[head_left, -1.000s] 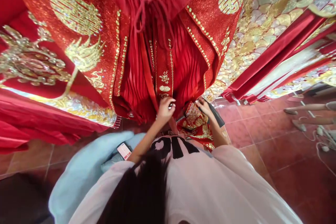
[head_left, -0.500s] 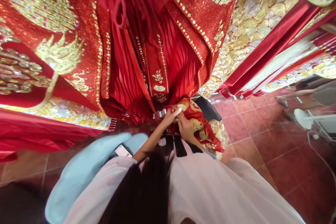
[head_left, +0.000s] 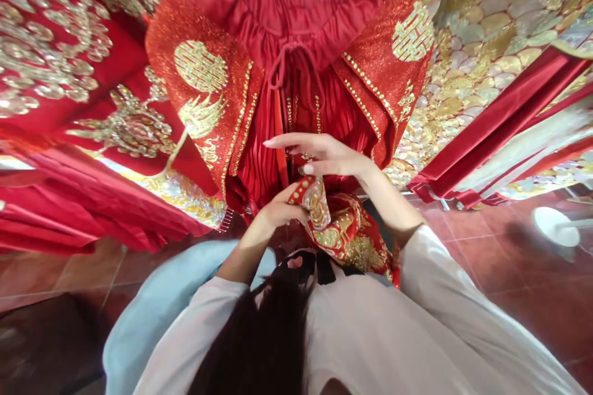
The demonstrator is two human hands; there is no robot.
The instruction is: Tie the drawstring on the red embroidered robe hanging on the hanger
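From the head camera, looking down over dark hair and a pale shirt, the left hand [head_left: 278, 213] pinches the upper edge of a red and gold embroidered cloth [head_left: 340, 231], thumb and fingers closed together on it; exactly how the fingertips meet is hidden behind the fold. The right hand [head_left: 324, 157] is just above, palm down, fingers stretched out long and apart to the left, with the thumb tip touching the top corner of the same cloth; whether it truly grips that corner is hard to tell, since the underside of the hand is out of sight. The cloth hangs bunched between the two forearms, in front of the person's chest, and its lower part disappears behind the shirt. Behind the hands hangs a red pleated skirt [head_left: 296, 80] with gold panels and a drawstring at the waist; its hanger is cut off by the top edge and its hem is hidden by the hands and the cloth. More red and gold garments [head_left: 83, 105] crowd the left, blurred and cut off at the frame. A pale blue bundle [head_left: 157, 308] lies low on the left, on the red tiled floor [head_left: 509, 271]. At the right edge a white round thing [head_left: 556, 227] is too blurred to name.
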